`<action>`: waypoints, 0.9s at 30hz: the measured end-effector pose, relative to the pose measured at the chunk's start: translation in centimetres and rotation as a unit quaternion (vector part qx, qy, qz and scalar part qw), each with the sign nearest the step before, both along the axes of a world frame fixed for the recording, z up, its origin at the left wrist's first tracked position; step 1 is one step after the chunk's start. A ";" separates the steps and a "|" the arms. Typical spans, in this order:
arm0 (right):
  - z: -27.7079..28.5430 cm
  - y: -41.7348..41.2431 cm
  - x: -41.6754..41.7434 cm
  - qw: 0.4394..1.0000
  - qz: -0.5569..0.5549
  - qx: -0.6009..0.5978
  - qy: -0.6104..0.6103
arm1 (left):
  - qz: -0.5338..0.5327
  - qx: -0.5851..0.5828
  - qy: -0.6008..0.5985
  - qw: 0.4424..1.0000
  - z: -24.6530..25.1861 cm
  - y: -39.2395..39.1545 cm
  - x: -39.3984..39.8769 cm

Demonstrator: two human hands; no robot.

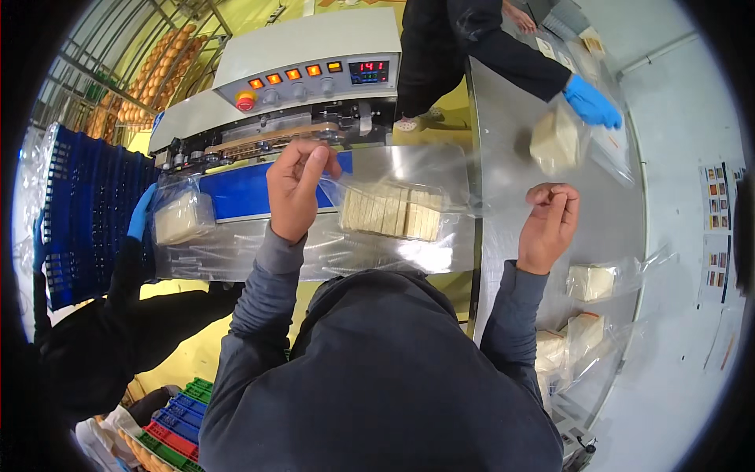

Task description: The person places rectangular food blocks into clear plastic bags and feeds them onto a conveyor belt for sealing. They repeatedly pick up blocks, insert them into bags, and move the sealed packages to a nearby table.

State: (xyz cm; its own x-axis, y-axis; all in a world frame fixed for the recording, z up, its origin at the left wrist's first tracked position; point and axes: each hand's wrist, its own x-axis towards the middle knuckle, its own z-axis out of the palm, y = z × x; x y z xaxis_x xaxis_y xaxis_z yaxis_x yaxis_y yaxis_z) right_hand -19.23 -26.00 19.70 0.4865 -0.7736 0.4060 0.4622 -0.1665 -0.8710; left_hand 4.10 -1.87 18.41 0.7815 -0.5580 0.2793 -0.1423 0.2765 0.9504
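Note:
A clear plastic bag of sliced, crustless white bread [390,213] lies across the steel surface in front of the sealing machine. My left hand [299,189] is raised at the bag's left end, thumb against curled fingers; clear film runs close to it, but whether the fingers grip it cannot be told. Loose film reaches out from the bag's right end. Further right, over the steel table, my right hand [547,227] is raised with its fingers curled in, apart from the film and with nothing visible in it.
Behind stands the sealing machine [307,56] with its lit panel and blue belt [248,189]. At left a co-worker's gloved hand touches a bagged loaf [184,217] beside stacked blue crates [88,212]. Another gloved hand is at a bag [557,141] on the steel table [507,177].

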 end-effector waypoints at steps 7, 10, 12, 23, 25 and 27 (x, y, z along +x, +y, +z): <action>-8.6 2.4 -1.2 0.977 0.121 0.066 0.164 | -0.146 0.094 0.022 0.985 -5.1 3.4 2.6; -11.5 2.5 1.2 0.963 0.115 0.040 0.239 | -0.153 0.174 0.143 0.962 -12.5 4.1 3.4; -13.4 0.9 1.8 0.938 0.118 0.011 0.326 | -0.132 0.154 0.119 0.972 -13.6 3.3 3.1; -14.4 -1.7 -0.6 0.918 0.229 0.093 0.311 | -0.171 0.139 0.127 0.967 -11.9 2.4 2.8; -15.5 -3.2 -0.9 0.914 0.247 0.090 0.309 | -0.200 0.114 0.112 0.967 -14.6 1.9 3.6; -15.9 -4.0 -0.8 0.925 0.261 0.100 0.257 | -0.159 0.093 0.167 0.969 -16.1 1.7 3.3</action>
State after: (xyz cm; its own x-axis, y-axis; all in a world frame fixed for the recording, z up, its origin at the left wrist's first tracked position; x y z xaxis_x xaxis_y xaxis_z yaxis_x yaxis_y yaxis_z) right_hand -20.04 -30.01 3.81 0.9040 -0.4135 -0.1088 -0.0501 0.1502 -0.9874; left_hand 7.43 -0.21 2.28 0.5914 -0.8017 -0.0871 0.2454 0.0760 0.9665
